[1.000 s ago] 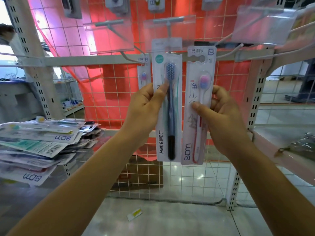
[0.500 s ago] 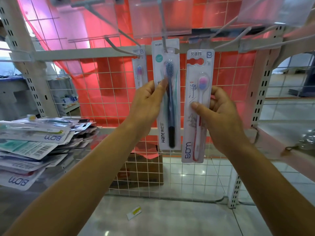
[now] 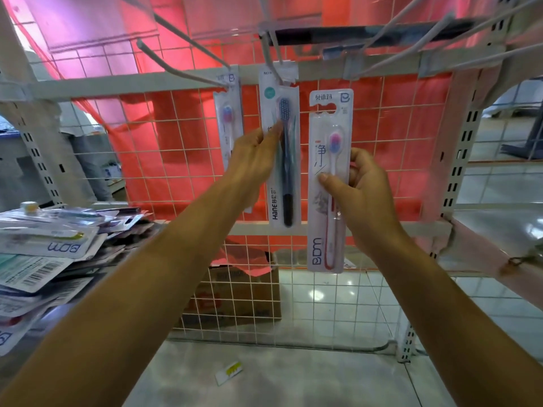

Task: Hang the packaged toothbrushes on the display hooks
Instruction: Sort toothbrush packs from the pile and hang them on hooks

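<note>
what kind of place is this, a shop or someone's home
Most likely a shop aisle, or a mock-up of one: a wire grid panel fitted with display hooks, packaged toothbrushes hanging from them, and a pile of more packs stacked at left.

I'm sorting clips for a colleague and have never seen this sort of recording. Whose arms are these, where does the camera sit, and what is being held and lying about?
No machine here: the arms are a person's, and the one picture comes from a camera on their head, looking forward and down. The left hand grips a dark blue toothbrush pack, its top up at a display hook. The right hand pinches a pink toothbrush pack beside it, not on a hook. A third pack hangs behind the left hand. A pile of packs lies at the left.
</note>
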Available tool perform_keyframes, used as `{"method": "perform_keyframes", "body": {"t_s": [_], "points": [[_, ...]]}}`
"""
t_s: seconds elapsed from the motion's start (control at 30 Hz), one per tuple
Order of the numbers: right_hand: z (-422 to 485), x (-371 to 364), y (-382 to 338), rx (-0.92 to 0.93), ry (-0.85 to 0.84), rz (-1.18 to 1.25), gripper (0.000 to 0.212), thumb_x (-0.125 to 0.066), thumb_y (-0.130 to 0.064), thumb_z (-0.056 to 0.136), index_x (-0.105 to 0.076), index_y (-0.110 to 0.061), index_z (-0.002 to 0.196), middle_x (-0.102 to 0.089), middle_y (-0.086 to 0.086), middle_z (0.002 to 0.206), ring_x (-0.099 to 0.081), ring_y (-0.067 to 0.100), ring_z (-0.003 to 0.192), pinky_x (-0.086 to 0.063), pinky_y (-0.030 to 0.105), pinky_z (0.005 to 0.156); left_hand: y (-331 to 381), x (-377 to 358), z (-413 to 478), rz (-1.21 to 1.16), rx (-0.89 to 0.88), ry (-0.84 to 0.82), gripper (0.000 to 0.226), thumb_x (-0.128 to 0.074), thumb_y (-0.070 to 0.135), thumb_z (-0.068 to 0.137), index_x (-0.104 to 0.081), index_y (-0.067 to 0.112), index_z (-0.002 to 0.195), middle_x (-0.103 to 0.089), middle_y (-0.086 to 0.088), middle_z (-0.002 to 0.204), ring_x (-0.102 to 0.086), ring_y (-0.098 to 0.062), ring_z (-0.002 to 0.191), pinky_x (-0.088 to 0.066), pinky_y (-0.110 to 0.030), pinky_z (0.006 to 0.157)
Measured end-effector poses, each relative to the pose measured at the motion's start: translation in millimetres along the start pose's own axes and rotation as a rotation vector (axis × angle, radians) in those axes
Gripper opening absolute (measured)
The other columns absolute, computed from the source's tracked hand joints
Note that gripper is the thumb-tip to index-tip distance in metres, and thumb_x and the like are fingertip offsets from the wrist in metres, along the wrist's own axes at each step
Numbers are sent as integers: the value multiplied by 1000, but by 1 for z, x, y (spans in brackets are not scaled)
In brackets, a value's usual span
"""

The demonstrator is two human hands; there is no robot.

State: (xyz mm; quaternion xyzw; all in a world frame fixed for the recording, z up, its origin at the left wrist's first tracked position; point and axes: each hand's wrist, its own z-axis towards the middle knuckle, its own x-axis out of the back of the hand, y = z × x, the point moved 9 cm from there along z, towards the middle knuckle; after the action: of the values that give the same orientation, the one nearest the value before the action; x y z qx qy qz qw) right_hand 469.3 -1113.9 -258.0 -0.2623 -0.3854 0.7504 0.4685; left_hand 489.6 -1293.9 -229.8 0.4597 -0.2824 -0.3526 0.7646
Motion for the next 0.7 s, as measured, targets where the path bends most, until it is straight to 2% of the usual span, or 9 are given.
{"method": "perform_keyframes", "body": {"t_s": [0.1,0.13,0.27,0.37,0.47,0.6,0.7], "points": [[2,2,6,-13,3,-5,23,-60,-6,92,-53,-15,112,-71,3,98,-71,13,86,-59,27,73,-11,-2,19,30,60,0,74,-59,76,66,-65,8,95,-69,-19,94,-66,-38,91,-52,-59,89],[3,3,8,-17,5,-7,24,-61,-7,92,-53,-16,112,-71,2,98,-71,12,86,-59,27,73,-15,-2,25,39,76,3,75,-57,78,64,-67,11,98,-71,-16,99,-67,-38,96,-53,-56,89],[2,6,14,-38,5,-12,24,-61,-9,92,-54,-16,114,-71,0,99,-72,11,85,-59,28,73,-14,-6,33,99,85,7,61,-48,69,79,-68,15,101,-71,-10,104,-67,-32,98,-52,-51,90],[-1,9,15,-35,9,-31,23,-61,-12,92,-54,-15,114,-71,0,100,-72,12,86,-59,29,73,-13,-10,35,132,87,-5,65,-45,69,80,-67,13,104,-69,-15,108,-65,-34,101,-51,-52,92],[-4,14,12,-22,6,-58,23,-61,-14,93,-52,-16,114,-69,-2,101,-71,10,84,-59,23,69,-7,-11,37,119,65,13,51,-46,51,96,-64,5,107,-65,-16,110,-61,-33,106,-50,-44,95],[-8,21,10,-20,-3,-69,22,-61,-12,92,-53,-16,112,-68,2,100,-71,14,84,-59,25,69,-6,-12,33,184,78,23,44,-42,50,99,-62,12,88,-61,-9,85,-58,-24,81,-50,-35,80],[-11,27,11,-31,8,-74,21,-60,-11,92,-52,-20,110,-67,3,102,-69,15,88,-58,27,72,-15,-11,24,214,120,71,38,-39,44,102,-55,18,79,-54,-1,79,-51,-15,72,-42,-24,65]]}}
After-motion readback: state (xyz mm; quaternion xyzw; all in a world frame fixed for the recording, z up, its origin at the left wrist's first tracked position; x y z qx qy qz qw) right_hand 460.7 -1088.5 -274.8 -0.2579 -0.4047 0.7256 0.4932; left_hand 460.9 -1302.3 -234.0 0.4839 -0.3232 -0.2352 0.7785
